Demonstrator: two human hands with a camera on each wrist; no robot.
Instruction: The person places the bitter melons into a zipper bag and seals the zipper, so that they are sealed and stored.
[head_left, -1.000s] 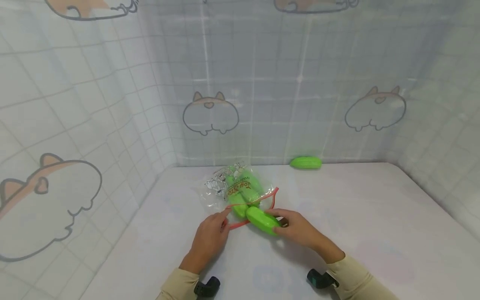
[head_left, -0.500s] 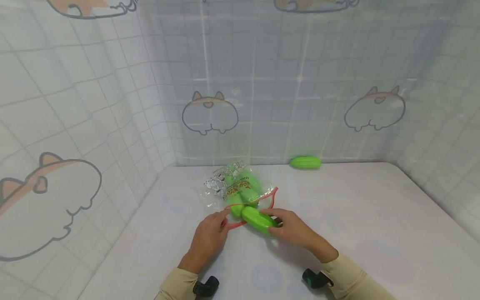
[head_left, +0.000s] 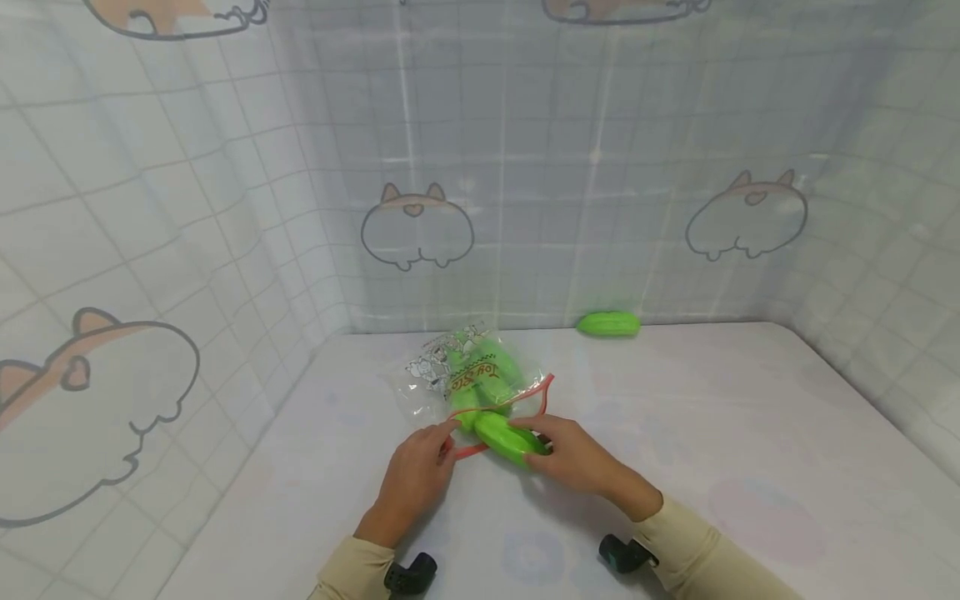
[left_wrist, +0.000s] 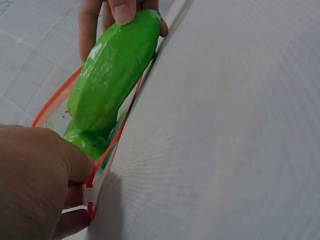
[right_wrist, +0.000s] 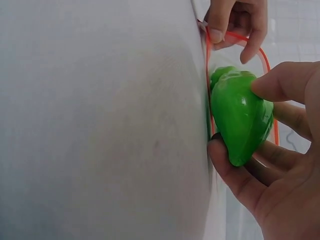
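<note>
A clear zip bag with printed figures and an orange-red zip edge lies on the table, its mouth facing me and parted. Several green toy cucumbers show through the plastic. My left hand pinches the left corner of the mouth, beside the white zip slider. In my right hand another green toy cucumber is gripped between thumb and fingers. Its far end is in the bag's mouth, against a cucumber inside. The right wrist view shows this gripped cucumber from its near, tapered end.
One more green toy cucumber lies at the table's back edge, against the curtain. White grid-patterned curtains with cartoon dogs stand at the back and both sides. The table has a pale cover.
My right hand has moved left with the cucumber, pushing its far end further into the bag's mouth. The left hand keeps its grip on the bag's edge almost unmoved.
</note>
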